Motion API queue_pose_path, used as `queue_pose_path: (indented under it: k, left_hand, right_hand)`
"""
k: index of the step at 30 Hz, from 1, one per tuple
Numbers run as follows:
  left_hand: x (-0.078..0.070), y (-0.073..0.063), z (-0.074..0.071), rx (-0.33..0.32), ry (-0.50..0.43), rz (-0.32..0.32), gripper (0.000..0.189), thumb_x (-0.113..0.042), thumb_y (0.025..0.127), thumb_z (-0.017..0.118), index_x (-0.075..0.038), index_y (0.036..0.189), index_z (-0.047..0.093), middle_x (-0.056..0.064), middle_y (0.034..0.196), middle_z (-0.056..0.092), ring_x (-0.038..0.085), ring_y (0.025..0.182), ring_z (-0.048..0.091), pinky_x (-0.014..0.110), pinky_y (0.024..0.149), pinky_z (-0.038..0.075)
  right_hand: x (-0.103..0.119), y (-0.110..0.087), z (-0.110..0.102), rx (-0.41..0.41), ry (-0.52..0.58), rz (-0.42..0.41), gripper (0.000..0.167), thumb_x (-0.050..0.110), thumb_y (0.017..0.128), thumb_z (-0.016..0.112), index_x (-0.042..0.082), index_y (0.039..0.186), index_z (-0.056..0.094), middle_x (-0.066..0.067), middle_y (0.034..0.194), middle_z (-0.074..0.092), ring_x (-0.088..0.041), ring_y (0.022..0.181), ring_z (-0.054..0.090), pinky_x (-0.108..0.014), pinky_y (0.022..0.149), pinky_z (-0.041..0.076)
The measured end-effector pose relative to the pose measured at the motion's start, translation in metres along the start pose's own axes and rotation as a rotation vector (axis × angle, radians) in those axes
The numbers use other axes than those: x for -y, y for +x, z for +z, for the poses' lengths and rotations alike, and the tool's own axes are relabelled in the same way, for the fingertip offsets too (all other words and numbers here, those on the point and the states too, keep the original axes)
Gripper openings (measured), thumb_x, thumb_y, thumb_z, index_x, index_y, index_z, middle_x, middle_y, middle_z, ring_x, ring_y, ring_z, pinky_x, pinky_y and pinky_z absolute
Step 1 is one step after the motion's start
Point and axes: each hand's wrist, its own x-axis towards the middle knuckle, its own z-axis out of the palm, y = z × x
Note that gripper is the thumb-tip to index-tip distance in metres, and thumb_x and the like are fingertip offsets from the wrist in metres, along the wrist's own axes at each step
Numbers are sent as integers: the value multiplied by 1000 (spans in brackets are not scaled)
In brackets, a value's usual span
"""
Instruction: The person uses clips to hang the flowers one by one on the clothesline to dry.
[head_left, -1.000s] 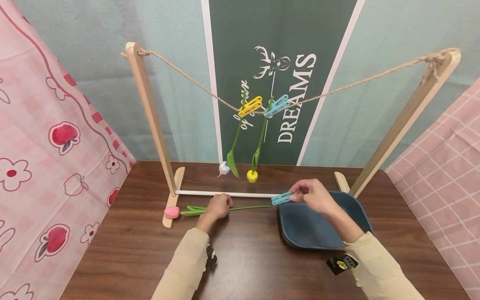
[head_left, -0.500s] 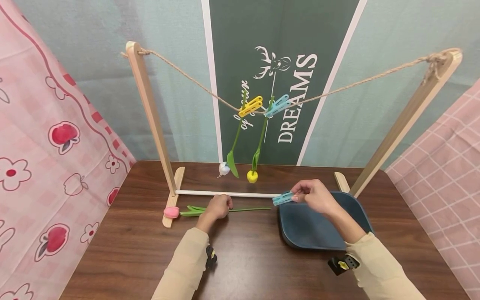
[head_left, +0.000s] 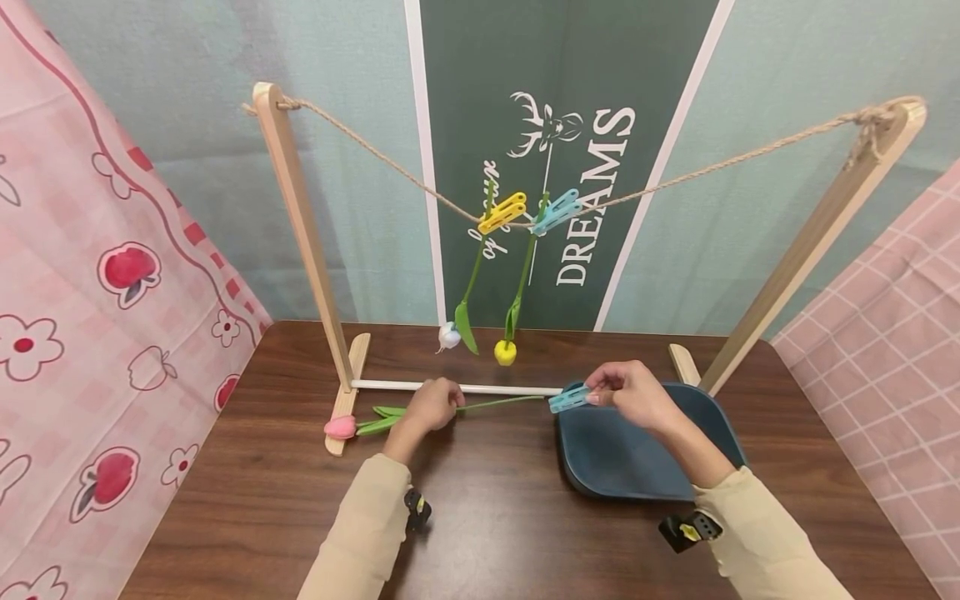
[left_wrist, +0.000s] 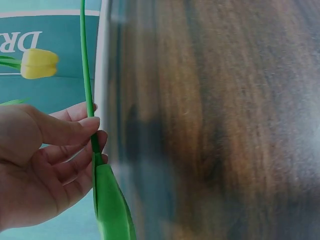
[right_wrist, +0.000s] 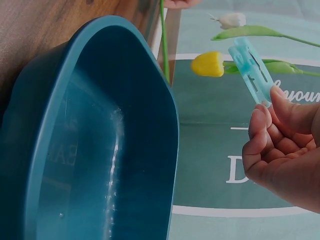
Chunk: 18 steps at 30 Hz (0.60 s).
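A pink tulip (head_left: 341,427) with a long green stem is pinched between the thumb and fingers of my left hand (head_left: 435,404). In the left wrist view the stem (left_wrist: 86,60) runs upward from the grip, with a leaf (left_wrist: 112,202) below it. My right hand (head_left: 636,396) pinches a light blue clothespin (head_left: 570,399) by one end, over the left rim of the basin. The stem's tip reaches close to that clothespin in the head view. Overhead, a yellow clothespin (head_left: 502,213) and another blue clothespin (head_left: 557,212) hold a white tulip (head_left: 449,336) and a yellow tulip (head_left: 506,352) upside down on the rope.
A dark blue basin (head_left: 645,487) stands on the wooden table (head_left: 510,533) at the right. The twine rope (head_left: 375,155) sags between a left wooden post (head_left: 300,233) and a right wooden post (head_left: 817,242). A white rod (head_left: 510,390) joins their feet. Curtains surround the table.
My left hand has shifted slightly up and left, and the stem's tip end has risen from lying along the table. The right hand with the clothespin has moved slightly right.
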Motion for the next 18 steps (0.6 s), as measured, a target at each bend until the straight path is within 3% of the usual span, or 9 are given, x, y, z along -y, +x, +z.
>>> queue_pose_path:
  k: [11, 18]
  left_hand:
    - [-9, -3, -17, -50, -62, 61, 22, 11, 68, 55, -7, 73, 65, -4, 62, 54, 12, 62, 50, 26, 60, 42]
    - [-18, -6, -28, -87, -94, 103, 19, 11, 71, 58, -6, 75, 65, -3, 64, 54, 13, 64, 51, 26, 61, 42]
  right_hand:
    - [1, 0, -3, -3, -1, 16, 10, -7, 77, 66, -8, 86, 63, -10, 71, 58, -19, 66, 52, -29, 58, 46]
    - [2, 0, -5, 6, -4, 29, 10, -6, 77, 66, -8, 87, 63, -9, 71, 58, -20, 67, 51, -30, 58, 46]
